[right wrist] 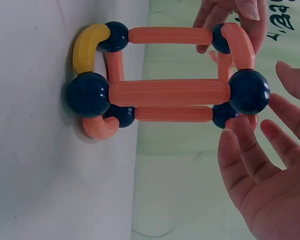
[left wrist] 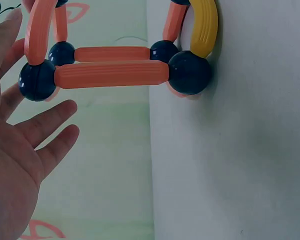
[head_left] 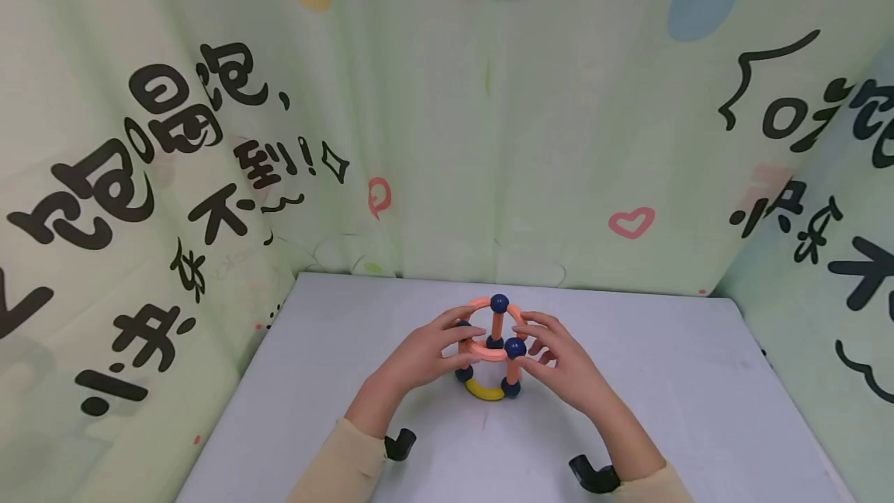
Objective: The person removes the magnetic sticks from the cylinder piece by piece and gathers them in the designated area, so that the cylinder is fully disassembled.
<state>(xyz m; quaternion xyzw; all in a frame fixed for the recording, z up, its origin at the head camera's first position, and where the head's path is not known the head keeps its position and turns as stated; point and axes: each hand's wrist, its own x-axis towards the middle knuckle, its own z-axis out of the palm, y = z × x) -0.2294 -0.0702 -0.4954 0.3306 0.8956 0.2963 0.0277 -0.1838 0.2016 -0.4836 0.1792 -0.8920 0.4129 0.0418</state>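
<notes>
A frame of magnetic rods and balls (head_left: 497, 325) stands upright on the table. Salmon curved rods join navy balls (head_left: 514, 348) in a ring at the top, and straight salmon rods (right wrist: 170, 92) run down to lower navy balls. At the base, a yellow curved rod (head_left: 485, 391) faces the person. My left hand (head_left: 434, 346) is at the top ring's left side, its fingers spread and relaxed around an upper ball (left wrist: 37, 81). On the right side, my right hand (head_left: 559, 355) touches the ring with loosely bent fingers; its thumb appears apart from the near ball (right wrist: 249, 92).
The white table (head_left: 335, 317) carries the frame near its far edge. A pale green curtain (head_left: 447, 138) with black lettering and coloured shapes hangs behind and at both sides. Black curved pieces (head_left: 400, 445) show beside the wrists.
</notes>
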